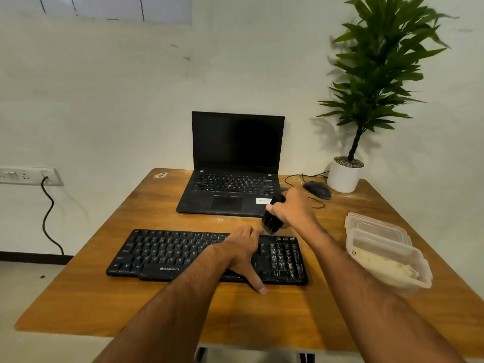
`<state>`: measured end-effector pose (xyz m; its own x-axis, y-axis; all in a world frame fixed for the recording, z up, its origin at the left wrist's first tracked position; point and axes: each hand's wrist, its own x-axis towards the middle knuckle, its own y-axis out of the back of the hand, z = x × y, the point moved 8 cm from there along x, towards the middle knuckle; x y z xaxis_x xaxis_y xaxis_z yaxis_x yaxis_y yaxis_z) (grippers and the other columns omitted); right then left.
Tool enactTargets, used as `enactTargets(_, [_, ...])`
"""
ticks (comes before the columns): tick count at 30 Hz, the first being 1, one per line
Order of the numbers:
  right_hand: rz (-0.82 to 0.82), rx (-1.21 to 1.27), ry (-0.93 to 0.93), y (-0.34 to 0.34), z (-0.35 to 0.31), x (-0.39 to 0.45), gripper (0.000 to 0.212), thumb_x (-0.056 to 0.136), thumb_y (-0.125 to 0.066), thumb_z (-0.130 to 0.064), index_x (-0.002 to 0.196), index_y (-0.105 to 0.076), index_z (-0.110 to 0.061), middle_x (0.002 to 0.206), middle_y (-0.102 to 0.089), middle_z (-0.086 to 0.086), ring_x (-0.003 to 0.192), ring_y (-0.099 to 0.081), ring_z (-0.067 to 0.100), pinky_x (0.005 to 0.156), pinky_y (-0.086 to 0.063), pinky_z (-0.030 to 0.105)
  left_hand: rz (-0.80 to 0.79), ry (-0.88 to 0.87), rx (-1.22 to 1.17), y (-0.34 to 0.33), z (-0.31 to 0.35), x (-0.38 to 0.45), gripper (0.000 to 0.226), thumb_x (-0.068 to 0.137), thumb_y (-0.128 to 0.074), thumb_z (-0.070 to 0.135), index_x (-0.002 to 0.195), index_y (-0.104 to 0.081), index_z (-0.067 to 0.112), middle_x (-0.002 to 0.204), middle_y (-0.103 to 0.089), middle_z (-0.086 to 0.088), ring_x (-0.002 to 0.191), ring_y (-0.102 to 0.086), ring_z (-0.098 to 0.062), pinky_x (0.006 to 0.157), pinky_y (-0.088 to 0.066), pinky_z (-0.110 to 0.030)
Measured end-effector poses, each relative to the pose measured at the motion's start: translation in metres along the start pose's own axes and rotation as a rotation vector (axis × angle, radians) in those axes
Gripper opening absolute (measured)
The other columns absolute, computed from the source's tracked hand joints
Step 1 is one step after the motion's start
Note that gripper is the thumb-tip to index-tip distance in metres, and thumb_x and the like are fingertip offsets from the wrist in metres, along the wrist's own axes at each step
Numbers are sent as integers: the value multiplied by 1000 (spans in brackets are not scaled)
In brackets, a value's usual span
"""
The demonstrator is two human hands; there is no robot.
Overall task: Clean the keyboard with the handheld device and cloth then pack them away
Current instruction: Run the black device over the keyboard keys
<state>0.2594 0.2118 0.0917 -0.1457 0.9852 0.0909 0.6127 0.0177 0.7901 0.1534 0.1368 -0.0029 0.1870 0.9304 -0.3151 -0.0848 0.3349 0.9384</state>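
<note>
Head view: laptop (233,169) behind keyboard (162,254).

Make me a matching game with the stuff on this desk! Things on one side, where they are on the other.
Things:
1. handheld device
2. left hand
3. cloth
4. mouse

Places:
A. beside the white plant pot
B. resting on the black keyboard
C. inside the clear plastic container
D. gripped in the right hand

Pairs: 1-D, 2-B, 3-C, 4-A
</note>
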Motion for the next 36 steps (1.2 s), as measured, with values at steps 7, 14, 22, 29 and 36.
enactTargets(7, [40,-122,-6,10,5,-4,30,83,-78,-19,107,-63,-7,107,-70,11,94,-67,27,69,-53,31,15,-4,-16,0,-1,-2,136,56,-91,70,158,-23,10,144,-33,-4,132,-33,-22,121,-34,-43])
enactTargets(14, [-9,-135,12,-1,3,-7,24,82,-78,-21,101,-69,-11,96,-69,5,83,-63,19,66,-56,30,2,5,-17,-2,-2,-1,138,56,-91,70,159,-21,11,145,-32,-4,134,-33,-23,121,-33,-44])
enactTargets(22, [-43,-122,43,0,2,-6,19,80,-80,-24,88,-65,-15,90,-69,3,80,-66,19,66,-60,34,0,11,-18,-3,-3,2,138,54,-90,72,158,-23,11,142,-33,-5,131,-33,-23,121,-35,-45])
enactTargets(29, [138,-114,29,26,24,0,43,81,-79,-23,118,-65,-5,78,-59,-7,71,-58,12,50,-38,17,10,4,-29,-2,-2,1,140,55,-91,69,160,-19,11,148,-31,-5,137,-32,-25,123,-32,-46])
enactTargets(36, [-35,-109,-13,4,26,-3,22,78,-82,-23,82,-62,-14,78,-64,-2,70,-65,16,57,-57,30,1,8,-10,-2,-1,2,138,56,-90,70,159,-21,10,146,-32,-6,134,-33,-24,121,-34,-45])
